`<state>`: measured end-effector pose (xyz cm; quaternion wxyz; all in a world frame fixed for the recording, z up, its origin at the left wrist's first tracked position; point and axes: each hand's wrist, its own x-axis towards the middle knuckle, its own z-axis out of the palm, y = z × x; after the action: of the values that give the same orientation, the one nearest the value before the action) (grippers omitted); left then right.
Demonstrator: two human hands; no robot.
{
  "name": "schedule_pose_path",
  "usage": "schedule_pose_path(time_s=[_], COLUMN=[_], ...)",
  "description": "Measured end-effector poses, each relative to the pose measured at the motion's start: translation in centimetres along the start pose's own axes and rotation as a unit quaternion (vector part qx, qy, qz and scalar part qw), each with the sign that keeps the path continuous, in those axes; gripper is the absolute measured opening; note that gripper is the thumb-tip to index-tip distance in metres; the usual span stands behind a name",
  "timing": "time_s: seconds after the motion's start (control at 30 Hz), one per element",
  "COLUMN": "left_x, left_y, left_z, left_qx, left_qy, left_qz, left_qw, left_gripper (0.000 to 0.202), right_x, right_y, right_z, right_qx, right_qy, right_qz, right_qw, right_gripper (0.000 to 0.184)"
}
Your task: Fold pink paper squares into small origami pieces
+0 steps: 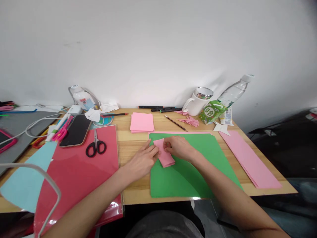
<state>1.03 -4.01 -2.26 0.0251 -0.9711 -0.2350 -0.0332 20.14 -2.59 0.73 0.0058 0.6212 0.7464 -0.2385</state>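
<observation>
Over green sheets (188, 181), folded pink paper (166, 158) is pinched by right hand (180, 147) and touched by left hand (143, 160), whose closure can't be told; white mug (196, 105) contents hidden.

Left hand (143, 159), right hand (182, 147) on pink paper (165, 159)

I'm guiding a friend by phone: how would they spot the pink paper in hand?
Find the green sheet on the table. Over it, the left hand and right hand touch a folded pink paper. Unlike the pink stack and strips, it lies on green.
</observation>
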Motion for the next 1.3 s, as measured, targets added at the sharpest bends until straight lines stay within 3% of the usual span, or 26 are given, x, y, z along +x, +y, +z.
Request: schedule_pose_path(time_s=[0.13,0.37,0.6,0.93,1.3], left_x=[-0.3,-0.4,-0.1,-0.1,-0.3], left_y=[-0.1,0.3,1.2,1.7,1.3], left_z=[-0.1,0.4,0.5,0.0,-0.3], left_qx=[-0.003,-0.012,0.004,0.032,0.001], left_qy=[-0.013,0.017,0.030,-0.012,-0.042], left_qz=[-0.002,0.001,-0.005,-0.051,-0.051], left_qw=[1.000,1.000,1.000,0.998,0.998], left_gripper=[0.032,0.031,0.030,0.030,0.032], right_x=[0.0,0.6,1.6,2.2,3.0], right_y=[-0.3,-1.6,-1.3,-2.7,-2.8], right_z=[-0.3,-0.3,-0.5,-1.0,-0.5], right_qx=[-0.055,-0.113,-0.152,-0.144,-0.052], right_qy=[-0.004,-0.038,-0.069,-0.091,-0.080], right_qz=[-0.002,-0.100,-0.147,-0.149,-0.075], right_qw=[0.998,0.988,0.975,0.974,0.993], right_gripper=[0.016,0.021,0.023,0.020,0.020])
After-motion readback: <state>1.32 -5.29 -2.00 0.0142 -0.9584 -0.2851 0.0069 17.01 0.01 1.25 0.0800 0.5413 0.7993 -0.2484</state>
